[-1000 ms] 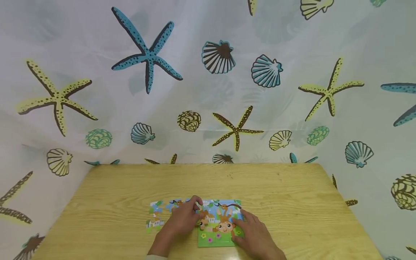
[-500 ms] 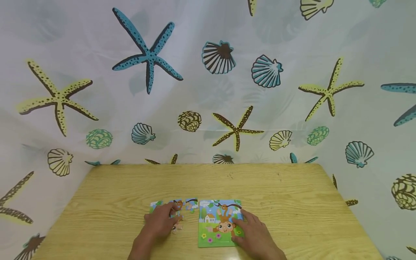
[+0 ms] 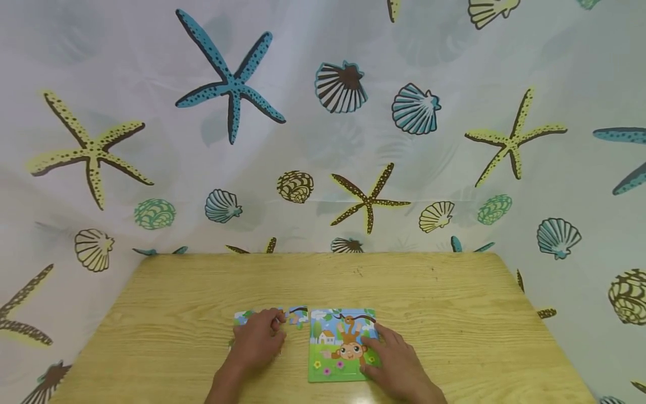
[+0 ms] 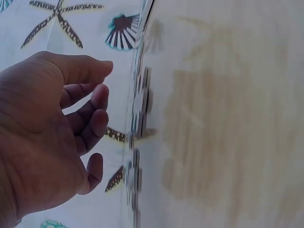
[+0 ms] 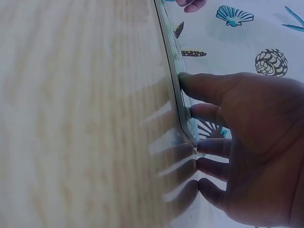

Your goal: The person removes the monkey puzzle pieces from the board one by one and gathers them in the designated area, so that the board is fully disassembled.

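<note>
A square jigsaw puzzle board (image 3: 328, 377) with a monkey picture lies flat on the wooden table. My right hand (image 3: 396, 362) rests at its right edge. In the right wrist view, thumb and forefinger touch the board's top while the other fingertips stand on the table beyond its corner. To the left of the board, my left hand (image 3: 256, 341) is over loose puzzle pieces (image 3: 299, 316), covering some of them. The left wrist view shows that hand (image 4: 52, 128) loosely bent, nothing between thumb and fingers, apart from the puzzle pieces (image 4: 144, 104) seen edge-on.
The wooden table (image 3: 454, 314) extends behind and to both sides of the hands. A white curtain (image 3: 303, 134) printed with starfish and shells surrounds its back and sides.
My left hand moved left from the board's left edge to the loose pieces, and a monkey-face piece went from board to table. Lately it shifted slightly right. My right hand stayed.
</note>
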Action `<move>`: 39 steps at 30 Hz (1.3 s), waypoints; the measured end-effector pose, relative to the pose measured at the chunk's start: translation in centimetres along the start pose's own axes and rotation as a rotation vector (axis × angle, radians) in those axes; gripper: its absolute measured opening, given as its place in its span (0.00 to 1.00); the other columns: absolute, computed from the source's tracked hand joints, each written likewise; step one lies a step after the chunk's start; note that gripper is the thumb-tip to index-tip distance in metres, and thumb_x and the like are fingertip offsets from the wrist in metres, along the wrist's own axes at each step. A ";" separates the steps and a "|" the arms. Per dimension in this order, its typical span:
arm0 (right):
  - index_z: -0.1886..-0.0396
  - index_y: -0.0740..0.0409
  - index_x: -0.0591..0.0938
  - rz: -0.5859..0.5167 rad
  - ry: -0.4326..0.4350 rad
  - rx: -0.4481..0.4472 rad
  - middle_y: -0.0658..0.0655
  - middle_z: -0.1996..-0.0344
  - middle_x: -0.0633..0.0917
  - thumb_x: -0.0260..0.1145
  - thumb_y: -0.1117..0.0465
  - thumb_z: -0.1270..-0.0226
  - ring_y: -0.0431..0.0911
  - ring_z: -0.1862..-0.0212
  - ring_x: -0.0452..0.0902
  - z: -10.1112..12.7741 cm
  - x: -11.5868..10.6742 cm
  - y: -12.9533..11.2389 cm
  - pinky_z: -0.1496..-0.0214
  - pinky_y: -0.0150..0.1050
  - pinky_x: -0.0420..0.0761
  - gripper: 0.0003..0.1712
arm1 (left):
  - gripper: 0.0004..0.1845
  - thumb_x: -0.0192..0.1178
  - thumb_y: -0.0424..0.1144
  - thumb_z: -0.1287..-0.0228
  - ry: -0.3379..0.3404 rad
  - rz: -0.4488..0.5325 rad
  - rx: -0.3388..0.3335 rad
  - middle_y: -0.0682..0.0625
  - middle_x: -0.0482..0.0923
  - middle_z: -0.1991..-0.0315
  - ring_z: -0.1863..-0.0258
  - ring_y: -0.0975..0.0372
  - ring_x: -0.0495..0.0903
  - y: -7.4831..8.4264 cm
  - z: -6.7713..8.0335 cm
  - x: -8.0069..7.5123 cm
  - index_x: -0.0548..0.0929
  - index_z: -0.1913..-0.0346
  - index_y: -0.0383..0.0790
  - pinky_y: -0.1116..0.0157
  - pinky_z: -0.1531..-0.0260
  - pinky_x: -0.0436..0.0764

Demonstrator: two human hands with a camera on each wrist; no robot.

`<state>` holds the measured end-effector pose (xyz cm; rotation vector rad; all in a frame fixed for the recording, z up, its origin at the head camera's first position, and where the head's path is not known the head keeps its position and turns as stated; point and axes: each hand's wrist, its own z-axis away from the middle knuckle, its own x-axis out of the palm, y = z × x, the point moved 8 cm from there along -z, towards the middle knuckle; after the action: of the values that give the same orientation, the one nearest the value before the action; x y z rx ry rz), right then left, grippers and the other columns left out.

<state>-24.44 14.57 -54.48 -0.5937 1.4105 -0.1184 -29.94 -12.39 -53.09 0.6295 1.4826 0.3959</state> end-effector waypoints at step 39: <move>0.30 0.56 0.67 0.049 -0.002 0.103 0.63 0.29 0.64 0.62 0.34 0.38 0.62 0.28 0.57 0.7 -0.4 1.5 0.37 0.69 0.61 0.45 | 0.24 0.71 0.55 0.50 -0.171 -0.231 0.219 0.53 0.76 0.54 0.51 0.56 0.71 11.8 -1.1 10.0 0.81 0.51 0.51 0.49 0.56 0.70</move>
<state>-24.21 16.26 -54.75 -0.4739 1.4075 -0.1503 -28.81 3.10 -53.76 0.6393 1.4250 -0.0007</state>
